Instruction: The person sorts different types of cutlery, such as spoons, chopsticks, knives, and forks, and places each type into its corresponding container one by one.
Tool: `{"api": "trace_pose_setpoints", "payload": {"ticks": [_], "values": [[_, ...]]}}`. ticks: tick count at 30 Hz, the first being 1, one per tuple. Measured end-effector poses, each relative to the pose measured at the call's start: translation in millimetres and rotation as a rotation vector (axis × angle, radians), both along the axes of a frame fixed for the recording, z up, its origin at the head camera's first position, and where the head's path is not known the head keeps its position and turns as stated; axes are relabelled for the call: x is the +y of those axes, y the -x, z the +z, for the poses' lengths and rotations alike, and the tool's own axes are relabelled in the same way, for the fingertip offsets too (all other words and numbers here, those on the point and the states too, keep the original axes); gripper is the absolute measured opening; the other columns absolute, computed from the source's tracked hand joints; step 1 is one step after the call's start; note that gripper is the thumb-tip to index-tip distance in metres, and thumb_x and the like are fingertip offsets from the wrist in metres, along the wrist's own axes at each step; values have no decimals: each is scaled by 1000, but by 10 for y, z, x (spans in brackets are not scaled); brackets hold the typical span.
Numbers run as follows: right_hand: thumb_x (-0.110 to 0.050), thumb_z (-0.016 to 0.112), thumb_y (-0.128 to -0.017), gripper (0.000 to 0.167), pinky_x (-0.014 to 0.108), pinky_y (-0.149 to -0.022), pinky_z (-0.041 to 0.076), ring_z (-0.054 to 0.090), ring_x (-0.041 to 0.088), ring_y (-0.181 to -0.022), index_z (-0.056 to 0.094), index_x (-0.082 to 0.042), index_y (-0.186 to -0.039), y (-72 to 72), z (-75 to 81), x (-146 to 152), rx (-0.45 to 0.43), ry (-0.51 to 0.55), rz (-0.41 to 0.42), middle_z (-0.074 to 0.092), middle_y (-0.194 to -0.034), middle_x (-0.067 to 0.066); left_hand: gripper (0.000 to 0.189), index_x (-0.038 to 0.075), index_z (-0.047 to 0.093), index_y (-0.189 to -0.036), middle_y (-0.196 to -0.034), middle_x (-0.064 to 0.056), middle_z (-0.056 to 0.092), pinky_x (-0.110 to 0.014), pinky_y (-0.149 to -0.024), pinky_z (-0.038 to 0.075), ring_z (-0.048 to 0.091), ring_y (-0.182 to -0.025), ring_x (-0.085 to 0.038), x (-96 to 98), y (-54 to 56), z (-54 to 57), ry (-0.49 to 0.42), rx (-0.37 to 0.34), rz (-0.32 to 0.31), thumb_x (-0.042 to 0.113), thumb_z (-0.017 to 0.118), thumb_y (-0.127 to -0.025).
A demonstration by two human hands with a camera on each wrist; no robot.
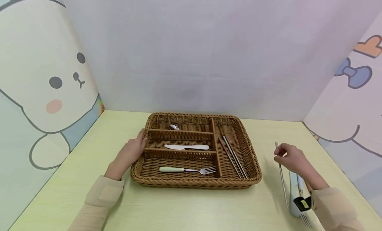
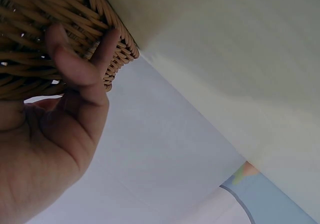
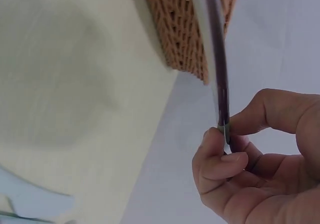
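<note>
A brown wicker cutlery tray (image 1: 195,183) with several compartments sits on the table. My left hand (image 1: 133,150) grips its left rim; in the left wrist view its fingers lie against the woven side (image 2: 30,59). Off to the tray's right, my right hand (image 1: 293,159) pinches a thin chopstick (image 1: 282,184) near its upper end, the rest slanting down toward the table. Up close, the chopstick (image 3: 220,74) looks dark and metallic, partly blurred; whether a second one lies along it, I cannot tell.
Inside the tray lie a spoon (image 1: 174,127), a white-handled knife (image 1: 186,147), a green-handled fork (image 1: 188,170) and several chopsticks (image 1: 234,156). Beneath my right wrist are a light blue case-like piece (image 1: 293,204), another fork (image 1: 305,220) and a light-handled utensil (image 1: 300,184). Walls stand behind and beside the table.
</note>
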State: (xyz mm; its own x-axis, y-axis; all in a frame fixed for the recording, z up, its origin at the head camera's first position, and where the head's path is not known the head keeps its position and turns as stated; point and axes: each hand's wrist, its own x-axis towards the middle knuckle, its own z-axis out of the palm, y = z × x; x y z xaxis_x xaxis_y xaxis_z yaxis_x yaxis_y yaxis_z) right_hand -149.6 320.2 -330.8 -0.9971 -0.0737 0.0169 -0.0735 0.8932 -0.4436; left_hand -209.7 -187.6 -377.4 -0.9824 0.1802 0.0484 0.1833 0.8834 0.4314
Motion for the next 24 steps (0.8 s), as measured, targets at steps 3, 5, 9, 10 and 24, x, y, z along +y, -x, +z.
{"api": "trace_pose_setpoints", "payload": {"ticks": [3, 5, 9, 10, 24], "values": [[-10, 58, -83, 14, 30, -55, 37, 50, 13, -64, 56, 0, -91, 27, 69, -66, 12, 13, -2, 57, -80, 6, 53, -6, 16, -143, -47, -2, 39, -28, -39, 31, 33, -36, -13, -2, 4, -4, 0, -1, 3, 22, 31, -101], [-11, 57, -84, 14, 30, -55, 37, 52, 13, -65, 56, 0, -92, 49, 118, -115, 19, 19, 0, 58, -81, 7, 53, -6, 16, -143, -47, -2, 39, -27, -39, 31, 33, -36, -13, -2, 5, -5, -1, -1, 4, 22, 32, -101], [-10, 56, -84, 13, 30, -56, 38, 55, 14, -68, 56, -1, -93, 96, 234, -229, 43, 33, 10, 59, -82, 8, 53, -6, 17, -143, -47, -1, 38, -27, -38, 31, 32, -36, -12, 0, 3, -4, -2, -1, 3, 22, 32, -101], [-10, 55, -84, 13, 30, -56, 39, 56, 14, -69, 56, -1, -93, 109, 263, -261, 49, 37, 13, 59, -83, 8, 53, -6, 16, -143, -47, -1, 38, -27, -38, 30, 32, -36, -12, 0, 2, -4, -2, -1, 2, 22, 32, -101], [-7, 52, -84, 13, 30, -58, 42, 60, 21, -71, 56, 1, -94, 330, 381, -665, 106, 96, 80, 60, -83, 13, 53, -5, 15, -144, -47, -2, 39, -27, -38, 31, 32, -36, -12, -6, 14, -28, -1, -2, -2, 22, 31, -101]]}}
